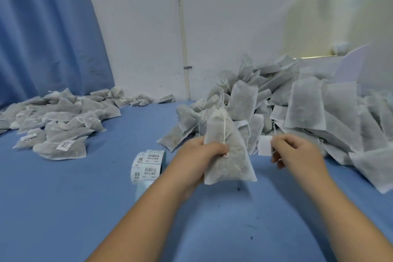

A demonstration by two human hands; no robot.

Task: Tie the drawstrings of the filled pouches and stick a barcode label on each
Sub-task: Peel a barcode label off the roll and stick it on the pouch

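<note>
Pouch point(227, 155) gripped upright by left hand point(204, 155) fingers; right hand point(297, 155) fingers pinch a label point(264, 145) beside it

A filled pouch point(230, 164) is held upright over the blue table point(80, 202) by the left hand point(202, 156), its drawstring point(224, 130) hanging down the front to the thumb. A white label point(264, 145) is pinched by the right hand point(297, 153) just beside the pouch. A roll of barcode labels point(148, 164) is seen near the left wrist. Labelled pouches point(59, 119) are heaped at far left, and unlabelled pouches point(308, 104) are piled at right
</note>
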